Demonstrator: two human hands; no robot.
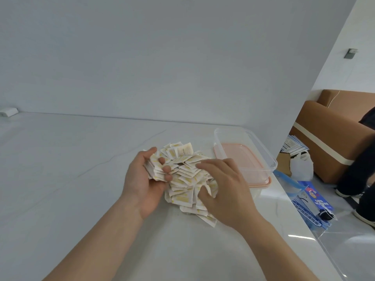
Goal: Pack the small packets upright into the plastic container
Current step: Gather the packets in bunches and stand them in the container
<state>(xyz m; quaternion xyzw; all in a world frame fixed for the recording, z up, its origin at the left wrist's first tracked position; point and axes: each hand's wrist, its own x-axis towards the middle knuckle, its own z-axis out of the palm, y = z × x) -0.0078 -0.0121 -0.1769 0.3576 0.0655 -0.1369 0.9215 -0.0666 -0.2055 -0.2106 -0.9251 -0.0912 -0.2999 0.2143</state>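
The left hand (149, 175) is gripping a sheaf of small packets (158, 169), fingers curled round it, just left of the loose packet pile (190, 183). The right hand (221, 183) is pressing into the pile, fingers bent among packets. Squaring the sheaf's edges first should help. The clear plastic container (261, 153) is sitting on its pink lid (261, 182) right of the pile, its long axis running away from the person. The piled packets are pointing every way.
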